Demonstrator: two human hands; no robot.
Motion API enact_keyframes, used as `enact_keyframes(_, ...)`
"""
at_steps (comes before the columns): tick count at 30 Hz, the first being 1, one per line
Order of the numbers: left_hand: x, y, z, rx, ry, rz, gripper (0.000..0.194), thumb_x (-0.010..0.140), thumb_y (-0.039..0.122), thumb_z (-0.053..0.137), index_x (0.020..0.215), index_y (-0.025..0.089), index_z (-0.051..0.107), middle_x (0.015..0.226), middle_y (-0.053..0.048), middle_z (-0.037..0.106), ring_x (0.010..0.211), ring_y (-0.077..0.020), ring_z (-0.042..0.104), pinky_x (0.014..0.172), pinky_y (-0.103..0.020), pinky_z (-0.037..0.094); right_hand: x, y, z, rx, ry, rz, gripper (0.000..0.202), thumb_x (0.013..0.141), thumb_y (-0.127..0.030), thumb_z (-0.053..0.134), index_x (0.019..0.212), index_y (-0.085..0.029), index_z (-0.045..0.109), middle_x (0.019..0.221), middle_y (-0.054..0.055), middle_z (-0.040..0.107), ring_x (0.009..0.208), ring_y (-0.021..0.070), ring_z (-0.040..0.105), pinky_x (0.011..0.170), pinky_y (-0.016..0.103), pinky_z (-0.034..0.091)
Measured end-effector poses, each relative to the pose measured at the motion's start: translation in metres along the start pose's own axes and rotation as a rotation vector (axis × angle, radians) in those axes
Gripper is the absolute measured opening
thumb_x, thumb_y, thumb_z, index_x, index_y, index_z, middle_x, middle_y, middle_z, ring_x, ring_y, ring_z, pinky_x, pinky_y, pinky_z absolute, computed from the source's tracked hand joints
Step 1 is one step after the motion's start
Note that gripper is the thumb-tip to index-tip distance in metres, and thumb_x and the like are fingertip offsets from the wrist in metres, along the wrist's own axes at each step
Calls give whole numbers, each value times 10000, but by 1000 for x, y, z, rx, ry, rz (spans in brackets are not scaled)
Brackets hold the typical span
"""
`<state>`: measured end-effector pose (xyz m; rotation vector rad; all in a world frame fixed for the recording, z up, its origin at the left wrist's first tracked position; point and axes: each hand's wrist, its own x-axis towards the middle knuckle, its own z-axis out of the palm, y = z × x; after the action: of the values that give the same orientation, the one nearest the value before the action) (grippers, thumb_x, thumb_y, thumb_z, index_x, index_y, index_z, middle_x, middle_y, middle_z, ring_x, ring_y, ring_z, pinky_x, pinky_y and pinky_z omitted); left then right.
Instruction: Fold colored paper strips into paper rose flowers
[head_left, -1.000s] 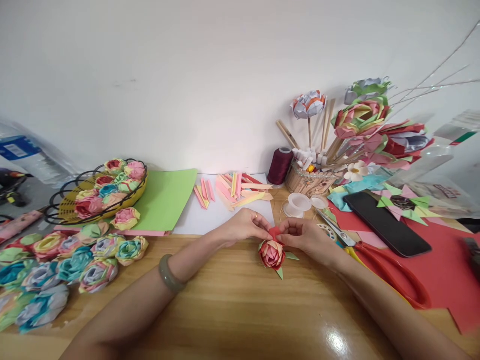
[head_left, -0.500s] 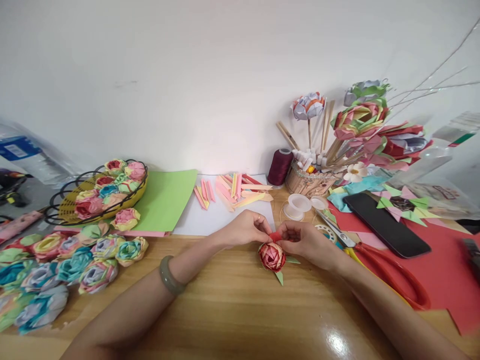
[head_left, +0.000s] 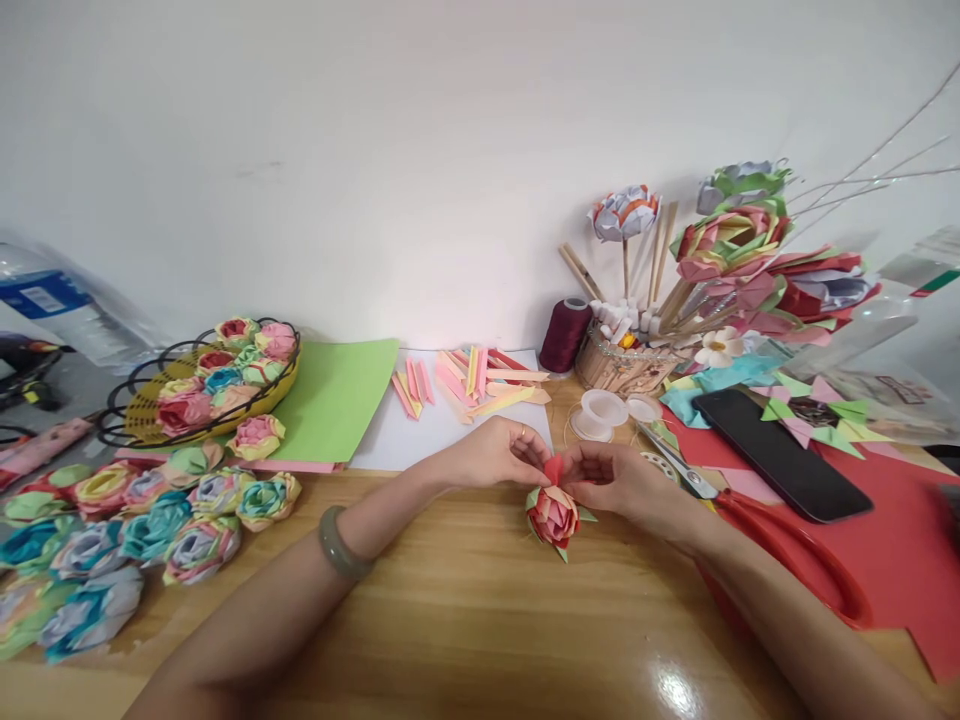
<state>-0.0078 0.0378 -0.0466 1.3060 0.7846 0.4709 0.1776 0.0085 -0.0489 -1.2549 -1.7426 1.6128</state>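
Note:
A red and pink paper flower with green leaf tips sits over the wooden table between my hands. At its far side stands a small piece of red paper, its upper end narrow. My left hand comes in from the left, thumb and fingers closed in a pinch at the red paper. From the right, my right hand pinches the other side of the same piece, close against the flower's edge. The fingertips partly cover the red paper, so how it joins the flower is hidden.
Finished paper flowers and a yellow basket lie left. Folded strips rest on white paper behind. Dark thread, scissors, a phone and red paper are at the right.
The flower has tipped, showing more of its petals' side and less of its centre. The red paper now looks narrower and more pointed. Both hands keep their pinch; the whole view has shifted slightly.

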Motion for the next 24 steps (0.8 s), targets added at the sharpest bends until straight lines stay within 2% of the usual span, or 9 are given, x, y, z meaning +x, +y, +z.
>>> enact_keyframes(7, -4, 2, 0, 118, -31, 128, 171, 605, 194, 680, 736, 113, 605, 707, -10, 603, 648, -91, 528, 650, -244, 402, -8, -11, -5, 56, -112, -34, 201, 725, -321, 628, 830, -150, 622, 771, 12, 623, 691, 115, 545, 633, 244, 397)
enact_keyframes(12, -4, 1, -3, 193, 10, 170, 162, 633, 211, 661, 758, 123, 607, 744, -15, 605, 689, -98, 532, 681, -246, 407, -6, -8, -2, -6, 34, -64, 216, 713, -368, 632, 790, -166, 632, 711, 0, 577, 642, 116, 514, 585, 249, 382)
enact_keyframes(16, -4, 3, -6, 265, -13, 167, 164, 638, 224, 657, 767, 131, 618, 757, -10, 610, 706, -103, 534, 686, -241, 413, -4, -4, -1, -191, 145, -189, 197, 699, -369, 648, 761, -183, 672, 907, 41, 535, 811, 161, 514, 654, 264, 401)
enact_keyframes(24, -5, 2, -7, 355, -27, 83, 170, 630, 235, 658, 765, 133, 647, 717, -5, 632, 653, -99, 545, 639, -225, 420, -4, -4, -6, -189, 14, -170, 210, 724, -384, 627, 789, -196, 695, 944, 42, 545, 838, 166, 542, 722, 282, 427)
